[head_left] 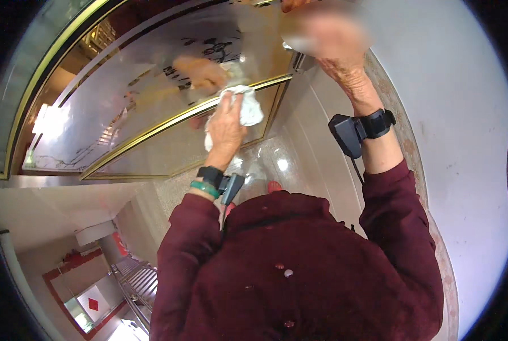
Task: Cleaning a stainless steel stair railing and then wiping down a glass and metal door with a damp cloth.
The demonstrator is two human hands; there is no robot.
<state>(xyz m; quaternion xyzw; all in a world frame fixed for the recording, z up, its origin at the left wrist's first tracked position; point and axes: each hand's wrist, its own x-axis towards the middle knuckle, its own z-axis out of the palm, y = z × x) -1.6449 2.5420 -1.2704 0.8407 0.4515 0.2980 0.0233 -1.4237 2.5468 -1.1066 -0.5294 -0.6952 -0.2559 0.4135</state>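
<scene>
My left hand presses a crumpled white cloth against the gold-coloured trim of a glossy panel with dark branch-like drawings. The fingers lie bent over the cloth, and their reflection shows in the shiny surface. Farther up, my right hand is raised at the panel's right-hand end, beside the pale wall. Blur covers its fingers, so what they hold or touch cannot be made out. A small metal fitting sits just below that hand.
A pale wall with a patterned tile border runs close along my right side. Light tiled floor lies below. At lower left are a metal rack and a red-framed mirror or window.
</scene>
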